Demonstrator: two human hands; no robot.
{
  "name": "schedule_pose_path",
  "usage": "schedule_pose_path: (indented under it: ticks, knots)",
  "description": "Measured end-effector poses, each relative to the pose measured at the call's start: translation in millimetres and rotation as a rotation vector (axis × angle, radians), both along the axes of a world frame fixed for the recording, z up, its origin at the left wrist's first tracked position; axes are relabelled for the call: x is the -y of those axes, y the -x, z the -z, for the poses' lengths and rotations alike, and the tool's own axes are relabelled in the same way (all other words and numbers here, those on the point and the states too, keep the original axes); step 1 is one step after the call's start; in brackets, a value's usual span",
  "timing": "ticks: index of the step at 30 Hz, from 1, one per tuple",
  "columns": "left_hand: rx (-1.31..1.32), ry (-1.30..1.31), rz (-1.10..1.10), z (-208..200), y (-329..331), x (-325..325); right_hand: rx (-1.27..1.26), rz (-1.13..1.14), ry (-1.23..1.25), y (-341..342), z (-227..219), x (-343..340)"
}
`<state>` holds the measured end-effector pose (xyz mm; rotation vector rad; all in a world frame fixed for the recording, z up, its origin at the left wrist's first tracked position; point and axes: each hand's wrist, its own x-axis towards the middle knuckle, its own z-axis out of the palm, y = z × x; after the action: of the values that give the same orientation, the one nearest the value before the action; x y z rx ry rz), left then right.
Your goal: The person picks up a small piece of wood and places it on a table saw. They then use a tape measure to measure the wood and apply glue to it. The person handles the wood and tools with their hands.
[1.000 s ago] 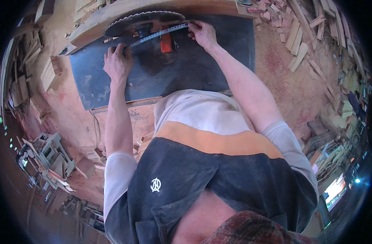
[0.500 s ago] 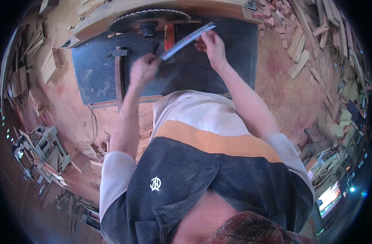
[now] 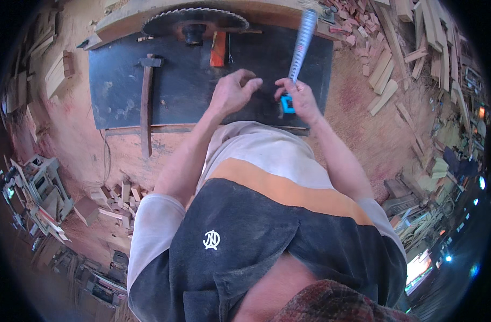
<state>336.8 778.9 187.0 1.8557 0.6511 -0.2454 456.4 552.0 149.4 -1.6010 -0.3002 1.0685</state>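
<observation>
My right hand (image 3: 300, 101) is closed on a tape measure with a small blue case (image 3: 287, 104). Its pale marked blade (image 3: 302, 48) sticks out past the fingers toward the far edge of the dark table, slightly blurred. To its left, my left hand (image 3: 232, 95) hovers over the table with thumb and fingers apart, nothing visible in it. Beyond that hand lies an orange-red piece (image 3: 218, 49), next to the dark hub of a large toothed circular saw blade (image 3: 194, 21). A hammer (image 3: 146, 104) rests on the table's left part, its wooden handle reaching past the near edge.
The dark tabletop (image 3: 122, 86) stands before me, with a long wooden beam (image 3: 127, 22) along its far side. Wood offcuts (image 3: 382, 80) and reddish scraps (image 3: 355, 21) litter the floor at right. More blocks (image 3: 60, 72) lie left, and sawdust covers the ground.
The tape blade has swung from slanting between both hands to pointing away from my right hand, which now holds the case. My left hand has let go and moved right.
</observation>
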Motion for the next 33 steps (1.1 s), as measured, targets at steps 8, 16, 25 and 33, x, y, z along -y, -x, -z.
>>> schedule_pose_path:
  ticks: [8,16,25,33]
  knots:
    - [-0.007,-0.101,-0.339,35.8,1.4,9.4,0.394,-0.732,0.624,-120.5,12.9,12.3]
    - [-0.031,-0.409,-0.497,53.7,16.5,5.3,0.605,-1.004,0.676,-182.6,18.5,-59.2]
    - [-0.012,-0.728,-0.432,75.4,12.1,-22.9,0.486,-0.943,0.525,-205.0,28.8,-94.8]
    - [-0.060,-0.807,-0.402,69.1,-0.6,-24.3,0.540,-0.901,0.530,-204.8,30.7,-98.2]
